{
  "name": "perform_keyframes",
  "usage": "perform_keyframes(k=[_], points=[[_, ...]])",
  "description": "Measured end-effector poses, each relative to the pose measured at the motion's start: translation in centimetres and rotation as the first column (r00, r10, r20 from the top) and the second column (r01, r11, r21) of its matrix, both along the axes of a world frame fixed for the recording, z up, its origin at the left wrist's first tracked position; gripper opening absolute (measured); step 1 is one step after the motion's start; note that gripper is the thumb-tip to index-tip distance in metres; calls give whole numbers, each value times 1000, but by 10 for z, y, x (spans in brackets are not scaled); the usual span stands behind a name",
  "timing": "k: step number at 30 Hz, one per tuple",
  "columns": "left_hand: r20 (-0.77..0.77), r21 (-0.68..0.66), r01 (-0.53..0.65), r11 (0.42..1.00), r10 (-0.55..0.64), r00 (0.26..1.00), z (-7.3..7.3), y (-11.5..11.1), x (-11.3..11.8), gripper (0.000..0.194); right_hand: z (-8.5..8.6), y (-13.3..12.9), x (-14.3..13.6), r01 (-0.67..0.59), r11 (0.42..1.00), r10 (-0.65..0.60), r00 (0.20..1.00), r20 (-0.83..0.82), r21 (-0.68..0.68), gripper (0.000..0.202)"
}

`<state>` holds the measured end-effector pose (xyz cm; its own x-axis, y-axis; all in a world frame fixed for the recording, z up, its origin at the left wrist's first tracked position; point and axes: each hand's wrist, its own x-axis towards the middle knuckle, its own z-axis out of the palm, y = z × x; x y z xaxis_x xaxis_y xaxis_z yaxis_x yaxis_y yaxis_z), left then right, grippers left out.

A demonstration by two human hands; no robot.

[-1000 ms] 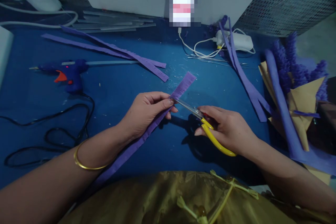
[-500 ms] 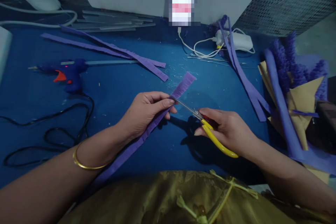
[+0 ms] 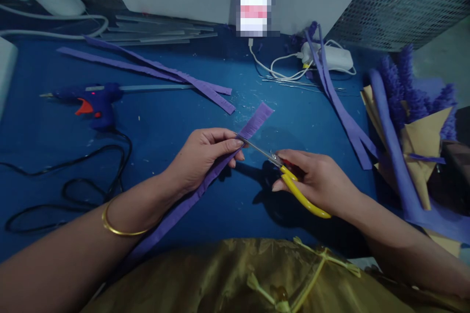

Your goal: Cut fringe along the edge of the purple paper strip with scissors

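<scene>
My left hand [image 3: 213, 156] pinches a long purple paper strip [image 3: 259, 120] between thumb and fingers. The strip's upper end, which shows a row of fine cuts, sticks out past the fingertips, and its other end trails down toward my lap. In my right hand [image 3: 317, 178] is a pair of scissors [image 3: 306, 198] with a yellow handle, my fingers wrapped round the grips. Their thin blades reach to the strip right beside my left thumb and lie across it. How far the blade tips reach is hidden behind the left fingers.
A blue glue gun [image 3: 105, 102] with a black cord lies left on the blue table [image 3: 176, 259]. Behind are purple strips [image 3: 147, 64], clear glue sticks [image 3: 157, 29] and wires [image 3: 290, 82]. A white charger [image 3: 336, 57] with cable sits back right, near purple flowers [image 3: 406, 88] in brown paper.
Both hands stay almost in place. The scissors' handle and the strip's end have shifted very slightly; the blades remain at the strip.
</scene>
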<state>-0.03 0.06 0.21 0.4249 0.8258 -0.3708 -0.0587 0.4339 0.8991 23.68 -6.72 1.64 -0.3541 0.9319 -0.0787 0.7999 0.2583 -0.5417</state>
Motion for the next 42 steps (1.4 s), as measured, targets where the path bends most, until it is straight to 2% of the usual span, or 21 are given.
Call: perform_keyframes(k=[14,33,42], points=[[-38,-6,27,1000,-27,999,1,0,0,17,6,0,1,-17,997,15,1000,-28,-81,47],[-100,102,25,994,-14,995,2,-2,1,19,2,-1,-2,35,997,-38,998,47,67,57],[-95,118,12,993,-1,995,-2,-3,1,19,0,-1,-1,15,997,-21,997,79,77,60]])
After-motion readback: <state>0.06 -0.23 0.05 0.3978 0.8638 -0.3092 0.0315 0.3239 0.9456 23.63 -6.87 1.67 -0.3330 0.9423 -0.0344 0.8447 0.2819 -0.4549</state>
